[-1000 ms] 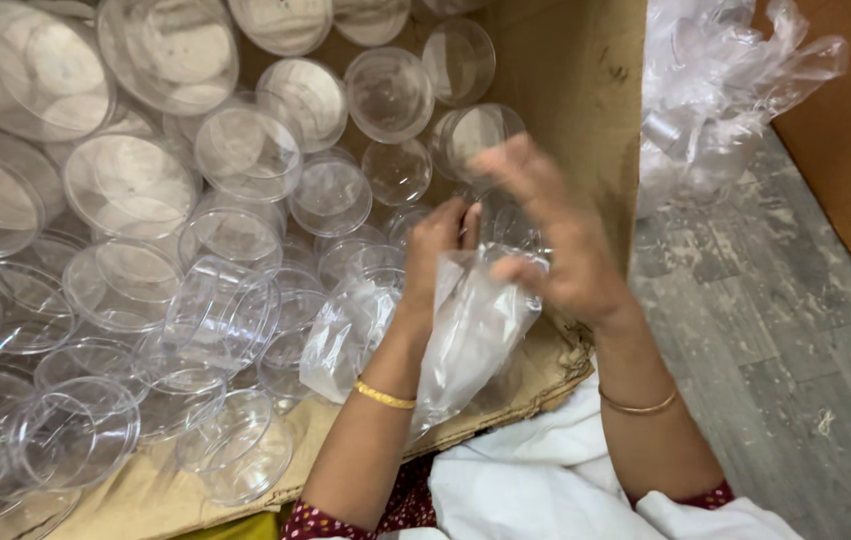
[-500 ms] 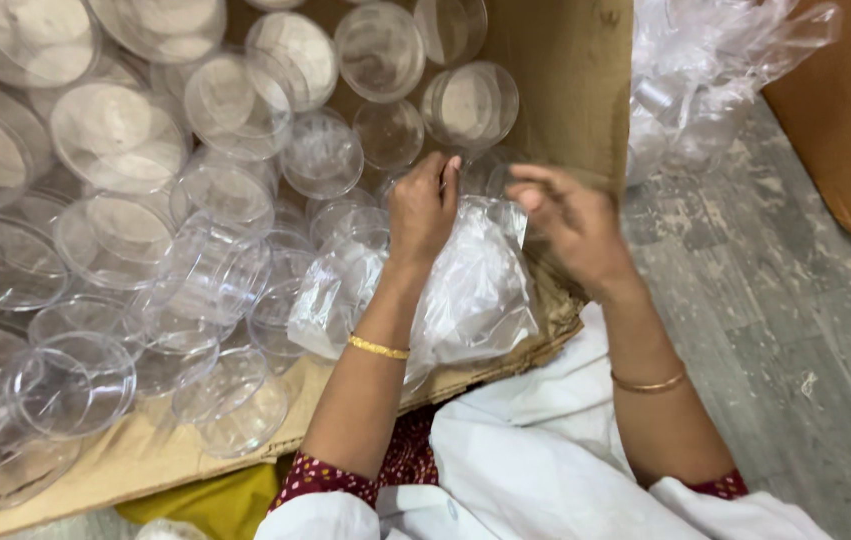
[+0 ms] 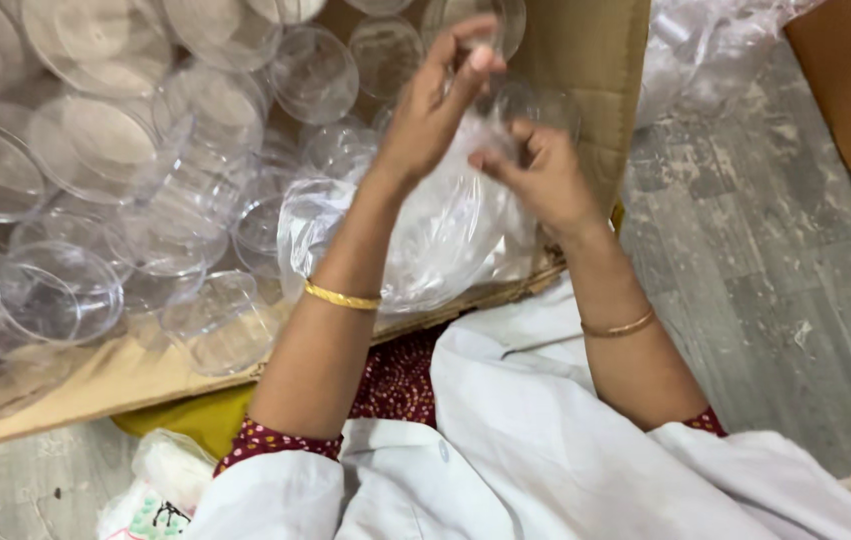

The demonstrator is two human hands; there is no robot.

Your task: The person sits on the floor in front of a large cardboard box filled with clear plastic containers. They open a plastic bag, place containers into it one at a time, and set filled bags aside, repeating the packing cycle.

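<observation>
A: Where do the hands sit against the box edges?

B: Both are up near the tall brown cardboard flap [image 3: 600, 90] at the right side of the open cardboard box [image 3: 85, 385]. The left hand [image 3: 435, 110] pinches the top of a crinkled clear plastic bag [image 3: 435, 240] between thumb and fingers; the right hand [image 3: 540, 175] grips the same bag just beside it, fingers curled in.

A: Any room to move?

B: Little to the left — loose round clear plastic containers [image 3: 55, 290] crowd the box floor right up to the bag. To the right of the flap the grey floor [image 3: 775, 280] lies open.

A: And against half a second ago?

B: The left hand has risen higher and the bag's mouth is drawn up between the hands — the hands are closer together now.
</observation>
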